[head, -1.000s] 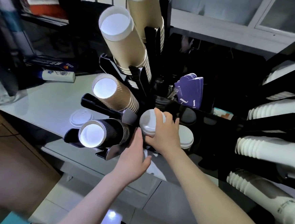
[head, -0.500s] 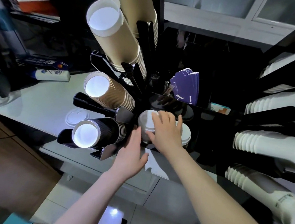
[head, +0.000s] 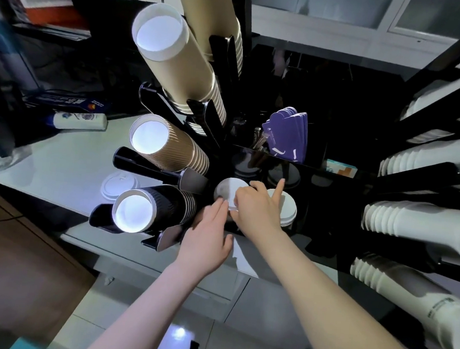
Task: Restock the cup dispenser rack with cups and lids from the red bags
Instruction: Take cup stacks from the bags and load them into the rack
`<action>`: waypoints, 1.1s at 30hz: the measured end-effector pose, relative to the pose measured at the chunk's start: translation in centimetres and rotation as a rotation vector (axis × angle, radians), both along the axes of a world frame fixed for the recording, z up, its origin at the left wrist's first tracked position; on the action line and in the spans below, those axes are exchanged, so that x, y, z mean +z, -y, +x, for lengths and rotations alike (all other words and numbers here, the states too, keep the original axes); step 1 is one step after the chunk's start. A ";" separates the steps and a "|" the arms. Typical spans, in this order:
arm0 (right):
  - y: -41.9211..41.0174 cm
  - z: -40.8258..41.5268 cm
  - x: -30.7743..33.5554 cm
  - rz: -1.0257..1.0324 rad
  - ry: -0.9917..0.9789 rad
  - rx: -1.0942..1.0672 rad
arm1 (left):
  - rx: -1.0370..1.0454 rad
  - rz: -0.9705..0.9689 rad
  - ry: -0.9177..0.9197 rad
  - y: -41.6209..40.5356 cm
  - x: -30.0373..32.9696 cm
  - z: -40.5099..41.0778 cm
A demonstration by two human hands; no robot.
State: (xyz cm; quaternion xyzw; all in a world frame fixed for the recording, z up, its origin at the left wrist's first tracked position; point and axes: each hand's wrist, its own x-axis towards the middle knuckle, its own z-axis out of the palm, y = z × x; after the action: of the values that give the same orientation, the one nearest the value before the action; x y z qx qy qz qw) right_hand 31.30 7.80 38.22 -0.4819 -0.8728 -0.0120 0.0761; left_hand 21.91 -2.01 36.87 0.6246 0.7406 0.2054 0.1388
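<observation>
Lifting since earlier, right hand's [head: 256,209] forefinger perhaps clears lids [head: 229,192].

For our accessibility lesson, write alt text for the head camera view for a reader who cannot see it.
Two bare hands meet at a stack of white plastic lids in a black cup dispenser rack: the right hand grips it, the left hand touches its side with straight fingers. Tan, black and white paper cup stacks fan out around them.

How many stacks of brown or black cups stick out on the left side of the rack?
4: tall tan stack at the top, tan stack below it, ribbed brown stack, and black stack lowest. Others may be hidden behind.
</observation>
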 end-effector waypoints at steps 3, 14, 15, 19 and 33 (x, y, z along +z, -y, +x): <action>0.0 0.8 0.3 -0.046 -0.159 0.035 | -0.015 0.046 -0.048 -0.3 0.1 0.0; 0.3 7.1 -0.6 -0.104 -0.370 -0.260 | -0.186 0.015 -0.323 -4.3 -0.3 1.1; 0.4 7.2 -0.7 -0.144 -0.429 -0.257 | -0.182 -0.002 -0.340 -4.6 -0.4 1.2; 0.2 7.0 -0.3 -0.227 -0.465 -0.297 | -0.147 -0.067 -0.386 -5.3 -0.8 1.6; 0.4 6.7 1.7 -0.203 -0.481 -0.368 | -0.197 0.063 -0.155 -4.8 2.0 1.5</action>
State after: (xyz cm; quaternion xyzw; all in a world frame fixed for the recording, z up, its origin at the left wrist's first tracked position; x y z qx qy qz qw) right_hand 37.96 7.38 39.89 -0.6260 -0.7246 0.1759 0.2284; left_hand 23.44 2.82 38.85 0.7122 0.6775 0.1650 0.0811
